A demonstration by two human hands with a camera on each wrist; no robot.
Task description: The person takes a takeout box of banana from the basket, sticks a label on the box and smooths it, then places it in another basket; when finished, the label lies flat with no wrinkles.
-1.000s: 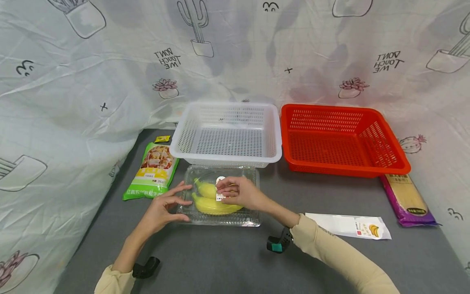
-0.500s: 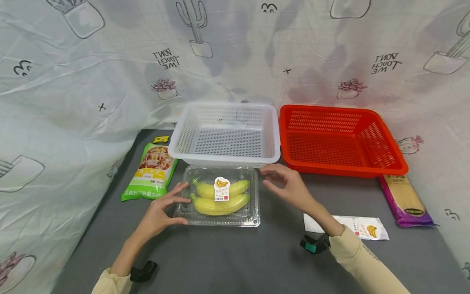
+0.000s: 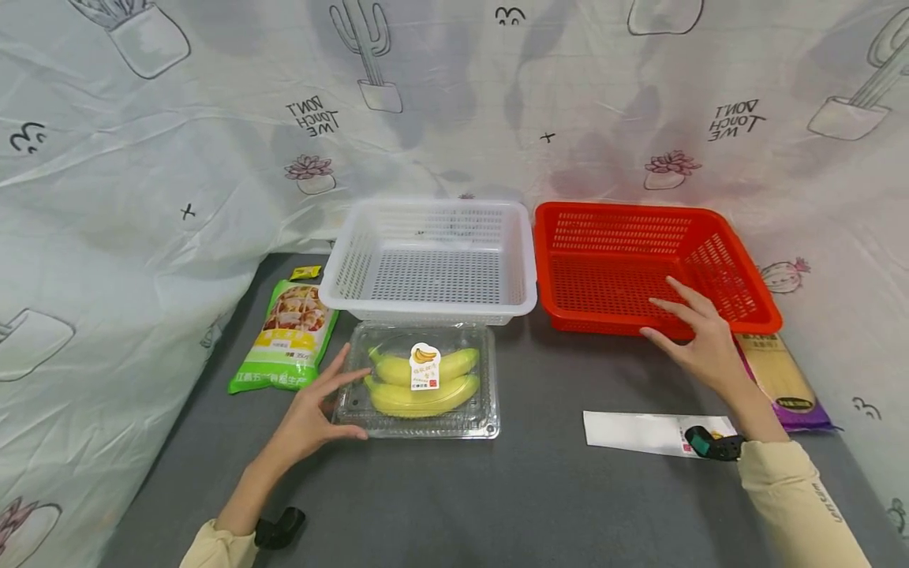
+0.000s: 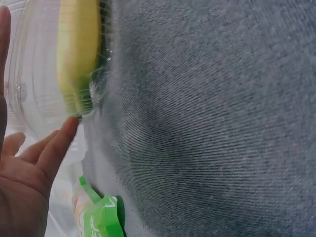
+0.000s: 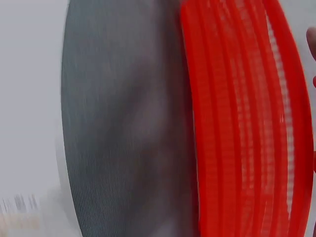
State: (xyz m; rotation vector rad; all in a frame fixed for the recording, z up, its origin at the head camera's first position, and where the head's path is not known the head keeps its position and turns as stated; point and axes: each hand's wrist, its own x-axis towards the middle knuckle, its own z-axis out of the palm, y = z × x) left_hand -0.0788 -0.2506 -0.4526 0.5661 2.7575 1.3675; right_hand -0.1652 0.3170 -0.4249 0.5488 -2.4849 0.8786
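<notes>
A clear plastic box (image 3: 461, 426) with yellow bananas (image 3: 426, 397) inside stands in front of the white basket. On its lid sits a banana label (image 3: 424, 368). My left hand (image 3: 310, 416) is at the box's left end, fingers spread; in the left wrist view a fingertip (image 4: 70, 125) appears to touch the box's side. My right hand (image 3: 703, 347), fingers apart and holding nothing, hovers by the front right of the red basket (image 3: 604, 322). Under the right wrist lies a white label strip (image 3: 632, 432), its printed end partly hidden by the black wrist camera.
The white basket (image 3: 426, 306) stands beside the red one at the back. To the left lie a green food bag (image 3: 284, 339) and a small yellow packet (image 3: 305, 272). A purple noodle pack (image 3: 781, 379) lies at the right, partly behind the right arm.
My right hand has left the label on the box lid and moved right, to the red basket's front. The left hand has stayed beside the box.
</notes>
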